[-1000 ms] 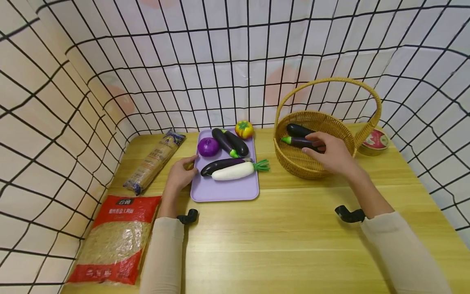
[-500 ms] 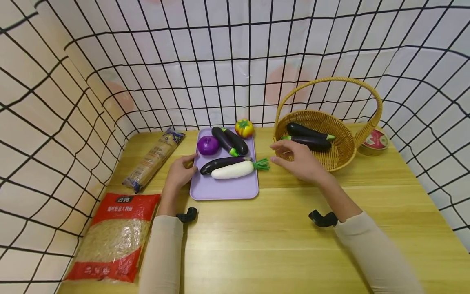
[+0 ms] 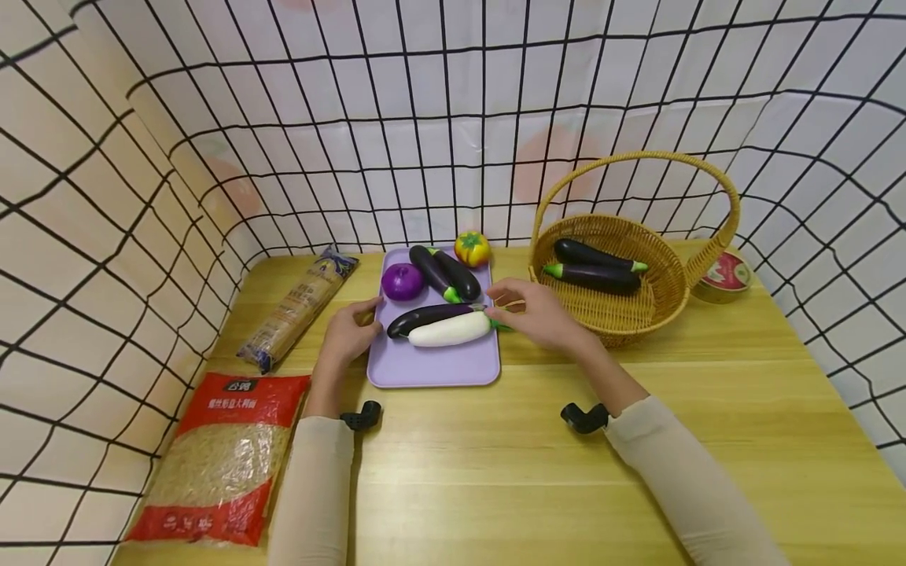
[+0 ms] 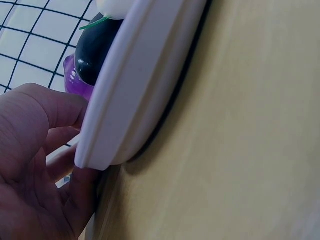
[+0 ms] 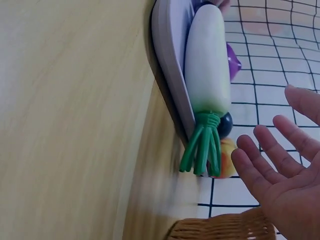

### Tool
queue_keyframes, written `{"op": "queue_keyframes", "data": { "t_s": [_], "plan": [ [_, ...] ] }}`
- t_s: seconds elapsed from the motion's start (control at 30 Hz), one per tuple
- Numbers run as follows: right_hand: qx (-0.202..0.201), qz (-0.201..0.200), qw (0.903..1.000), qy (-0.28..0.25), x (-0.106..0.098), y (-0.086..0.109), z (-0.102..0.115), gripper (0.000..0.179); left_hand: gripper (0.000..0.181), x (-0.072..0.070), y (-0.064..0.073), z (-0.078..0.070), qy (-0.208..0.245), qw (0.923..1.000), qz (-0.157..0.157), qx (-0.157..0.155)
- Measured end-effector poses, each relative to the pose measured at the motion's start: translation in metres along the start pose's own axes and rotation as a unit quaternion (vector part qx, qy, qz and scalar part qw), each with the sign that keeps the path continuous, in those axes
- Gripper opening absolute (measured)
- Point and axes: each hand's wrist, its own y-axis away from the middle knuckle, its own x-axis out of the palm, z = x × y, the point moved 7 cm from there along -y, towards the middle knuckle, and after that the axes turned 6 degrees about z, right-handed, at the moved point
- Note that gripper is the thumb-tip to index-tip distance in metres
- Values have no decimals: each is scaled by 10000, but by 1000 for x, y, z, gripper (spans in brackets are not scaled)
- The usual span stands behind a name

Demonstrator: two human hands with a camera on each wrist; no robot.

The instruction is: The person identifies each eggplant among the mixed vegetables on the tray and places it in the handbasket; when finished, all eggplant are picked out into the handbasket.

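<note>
In the head view my left hand (image 3: pixel 348 334) grips the left rim of a lilac tray (image 3: pixel 433 372). The left wrist view shows its fingers around that rim. On the tray lie a white radish (image 3: pixel 447 331) with green leaves, a dark eggplant (image 3: pixel 418 317) behind it, a purple onion (image 3: pixel 402 281) and two more eggplants (image 3: pixel 458 275). My right hand (image 3: pixel 536 314) hovers over the radish's leaf end, fingers spread and holding nothing; the right wrist view shows them apart from the radish (image 5: pixel 209 60). Two eggplants (image 3: pixel 598 277) lie in the wicker basket (image 3: pixel 610 334).
At the tray's back right corner sits a yellow-red pumpkin-like vegetable (image 3: pixel 472 249). A round tin (image 3: pixel 722 277) stands behind the basket's right side. Left of the tray lie a noodle pack (image 3: pixel 300 310) and a red pasta bag (image 3: pixel 219 460). Black-grid cloth (image 3: pixel 439 141) encloses the table.
My right hand has let go of an eggplant in the basket and moved left to the radish's leaves. The left hand and tray have stayed in place.
</note>
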Motion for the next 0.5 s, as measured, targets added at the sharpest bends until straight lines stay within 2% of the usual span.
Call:
{"op": "queue_keyframes", "data": {
  "t_s": [0.5],
  "plan": [
    [52,140,9993,329,16,-24,-2,45,57,0,1,-1,-1,10000,16,-25]
  ]
}}
